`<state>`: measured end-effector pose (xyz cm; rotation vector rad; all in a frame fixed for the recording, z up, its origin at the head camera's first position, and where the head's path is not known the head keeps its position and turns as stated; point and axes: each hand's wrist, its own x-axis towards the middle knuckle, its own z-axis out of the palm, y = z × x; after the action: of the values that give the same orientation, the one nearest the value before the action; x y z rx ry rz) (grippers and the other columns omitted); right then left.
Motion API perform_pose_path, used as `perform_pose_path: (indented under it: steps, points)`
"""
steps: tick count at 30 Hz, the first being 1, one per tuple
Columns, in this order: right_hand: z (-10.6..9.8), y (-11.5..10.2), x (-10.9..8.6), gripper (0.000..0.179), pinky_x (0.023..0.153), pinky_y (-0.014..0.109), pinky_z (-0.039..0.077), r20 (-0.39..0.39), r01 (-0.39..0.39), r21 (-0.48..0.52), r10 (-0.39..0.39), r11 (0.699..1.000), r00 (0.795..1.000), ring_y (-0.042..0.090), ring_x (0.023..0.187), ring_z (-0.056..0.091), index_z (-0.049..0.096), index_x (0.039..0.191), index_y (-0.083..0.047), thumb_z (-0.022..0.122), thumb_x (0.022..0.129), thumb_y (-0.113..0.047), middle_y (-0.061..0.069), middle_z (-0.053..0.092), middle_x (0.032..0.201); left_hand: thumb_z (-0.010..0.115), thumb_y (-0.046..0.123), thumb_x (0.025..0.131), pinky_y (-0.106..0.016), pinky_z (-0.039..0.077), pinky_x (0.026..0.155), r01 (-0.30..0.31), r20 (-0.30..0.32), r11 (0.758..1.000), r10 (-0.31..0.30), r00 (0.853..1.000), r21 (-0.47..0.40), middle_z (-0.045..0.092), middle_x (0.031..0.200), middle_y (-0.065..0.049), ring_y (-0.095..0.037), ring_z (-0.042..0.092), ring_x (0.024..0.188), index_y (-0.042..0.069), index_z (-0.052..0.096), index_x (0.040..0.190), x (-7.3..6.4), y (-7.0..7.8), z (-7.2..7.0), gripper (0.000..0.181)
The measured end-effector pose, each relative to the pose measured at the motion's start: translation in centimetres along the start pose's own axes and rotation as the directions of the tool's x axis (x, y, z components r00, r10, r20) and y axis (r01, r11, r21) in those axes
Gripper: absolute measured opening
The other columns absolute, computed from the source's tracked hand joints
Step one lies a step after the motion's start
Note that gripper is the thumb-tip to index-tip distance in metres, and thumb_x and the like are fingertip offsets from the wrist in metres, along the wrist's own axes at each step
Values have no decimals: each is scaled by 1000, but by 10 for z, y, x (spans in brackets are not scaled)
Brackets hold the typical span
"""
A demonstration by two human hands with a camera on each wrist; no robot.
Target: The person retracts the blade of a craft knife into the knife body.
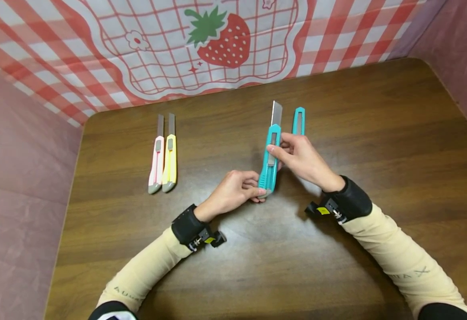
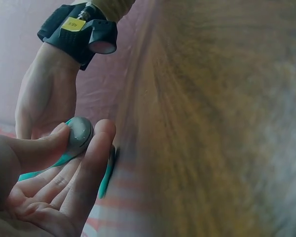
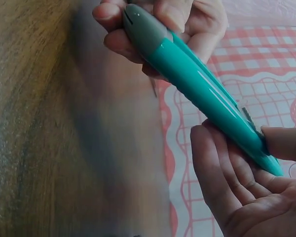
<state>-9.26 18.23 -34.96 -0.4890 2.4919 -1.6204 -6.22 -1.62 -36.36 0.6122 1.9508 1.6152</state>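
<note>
Tabletop [image 1: 233, 275], cutter [image 1: 269, 171] in both grips [image 1: 235, 191] [image 1: 303, 159]

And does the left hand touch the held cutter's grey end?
Touching: the left wrist view shows the left hand pinching the grey end.

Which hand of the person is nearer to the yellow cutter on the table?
Left. The left hand is to the right of the yellow cutter, apart from it; the right hand is farther right.
</note>
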Motion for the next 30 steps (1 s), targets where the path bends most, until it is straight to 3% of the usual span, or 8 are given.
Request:
perform_pose_path:
  steps: [4,11,14,21,30]
  points:
    - [-2,-16,-3,14,50,20,54,19,-16,13,16,1000,1000,29,61,63,55,99,9,52,94,-4,21,64,79,61,-8,84,-50,59,66,-3,7,1000,3,1000,-2,66,84,-28,-33,65,72,-13,59,93,0,1,1,11]
    - [-1,-21,-2,15,50,21,55,23,-41,21,41,999,999,31,60,63,55,97,9,50,95,-5,23,64,77,62,-7,84,-52,59,66,-11,0,1000,11,1000,4,66,83,-28,-33,65,71,-12,60,92,0,2,1,10]
    - [-2,-19,-2,17,49,22,55,28,-43,25,42,999,999,32,59,63,56,95,9,50,96,-7,22,65,72,62,-7,84,-50,59,65,-9,-7,1000,9,1000,7,67,83,-27,-32,65,70,-11,60,92,0,2,1,10]
    - [-1,8,3,27,53,40,58,39,-74,58,71,996,997,24,56,64,59,93,3,51,97,-22,15,67,68,62,-6,84,-52,59,65,-9,-24,1000,9,1000,-5,66,82,-28,-34,65,70,-11,60,93,0,3,2,11]
    - [-2,12,4,32,54,43,58,87,-50,87,42,995,995,25,56,64,59,93,3,45,99,-25,16,67,69,63,-7,83,-52,59,63,-38,-70,999,37,997,-17,67,82,-27,-36,64,69,-12,60,94,1,4,2,13]
